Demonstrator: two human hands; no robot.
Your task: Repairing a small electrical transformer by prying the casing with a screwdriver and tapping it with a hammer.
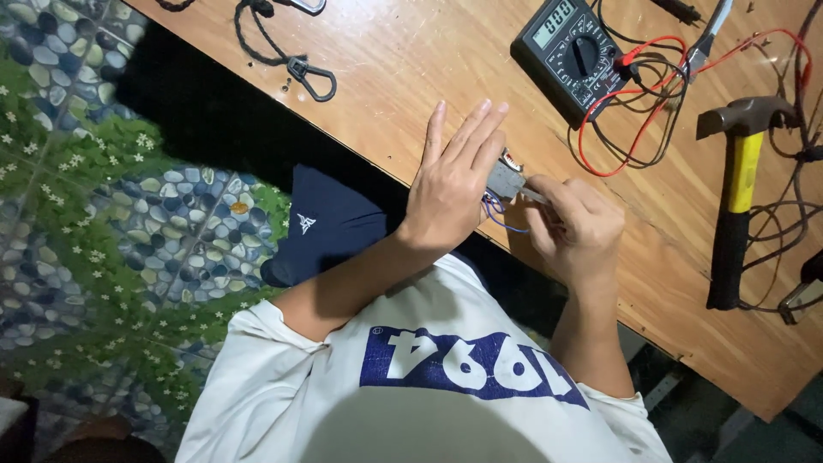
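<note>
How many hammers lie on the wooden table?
1. The hammer, with a yellow and black handle, lies at the table's right side, beyond the right hand; others may lie outside the frame.

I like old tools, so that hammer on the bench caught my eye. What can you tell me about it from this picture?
The hammer lies flat on the wooden table, at the right side, apart from both hands. Its head is dull grey metal with a claw at one end, and points away from the person. The handle is yellow near the head and black along the grip, which reaches toward the table's near edge. Thin dark wires lie beside it and seem to pass under the handle. Nobody touches it.
</note>
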